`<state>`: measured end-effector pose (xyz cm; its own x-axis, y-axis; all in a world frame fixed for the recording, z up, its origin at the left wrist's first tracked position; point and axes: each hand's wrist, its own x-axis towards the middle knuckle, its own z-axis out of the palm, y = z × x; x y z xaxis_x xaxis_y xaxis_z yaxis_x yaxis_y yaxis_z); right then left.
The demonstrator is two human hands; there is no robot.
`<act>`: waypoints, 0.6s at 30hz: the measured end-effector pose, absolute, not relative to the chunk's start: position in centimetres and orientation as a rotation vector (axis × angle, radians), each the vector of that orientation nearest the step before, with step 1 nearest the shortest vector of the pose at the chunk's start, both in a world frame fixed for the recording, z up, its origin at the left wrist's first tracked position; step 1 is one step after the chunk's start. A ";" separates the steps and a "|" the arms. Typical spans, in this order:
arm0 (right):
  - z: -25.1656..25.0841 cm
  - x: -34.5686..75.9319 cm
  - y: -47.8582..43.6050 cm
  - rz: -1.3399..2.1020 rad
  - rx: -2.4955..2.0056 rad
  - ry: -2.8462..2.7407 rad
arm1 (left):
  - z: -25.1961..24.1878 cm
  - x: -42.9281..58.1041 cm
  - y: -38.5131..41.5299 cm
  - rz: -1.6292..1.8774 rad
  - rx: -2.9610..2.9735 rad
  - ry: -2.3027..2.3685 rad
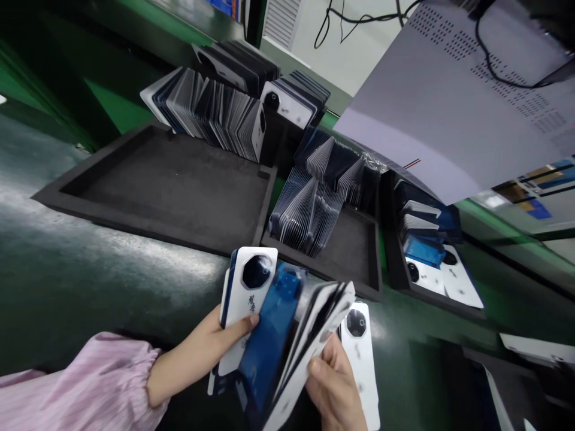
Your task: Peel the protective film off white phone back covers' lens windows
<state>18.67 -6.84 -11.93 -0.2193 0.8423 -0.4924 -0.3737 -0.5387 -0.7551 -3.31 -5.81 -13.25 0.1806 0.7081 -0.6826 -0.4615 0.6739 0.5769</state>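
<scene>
My left hand (223,342) is closed around several thin phone back panels, its thumb on a white panel (242,293) with a dark camera patch and black lettering. A translucent blue, phone-shaped film (274,329) stands tilted between my hands; what holds it is hidden. On the other side, my right hand (335,380) pinches a fanned stack of white panels (309,350), their edges spread apart. Just right of that hand is another white panel (363,359) with a dark camera patch, partly behind my fingers.
Beyond my hands lie a large black tray (179,230) and a smaller black tray (350,275). Packed panels (211,114) stand at the back, and clear-edged films (308,209) in the smaller tray. At right, another tray (431,293) holds white panels and blue film. A grey perforated housing (440,102) overhangs.
</scene>
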 end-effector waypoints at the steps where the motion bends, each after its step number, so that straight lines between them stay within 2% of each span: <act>1: -12.0 18.2 -7.1 1.877 -1.182 -0.621 | -13.1 -3.3 -5.8 0.834 0.261 1.095; 8: -12.8 16.0 -7.2 1.811 -1.204 -0.561 | -13.1 -3.4 -6.1 0.750 0.120 0.926; 18: -12.8 16.6 -6.8 1.615 -1.423 -0.643 | -13.7 -3.6 -5.4 0.859 0.229 1.108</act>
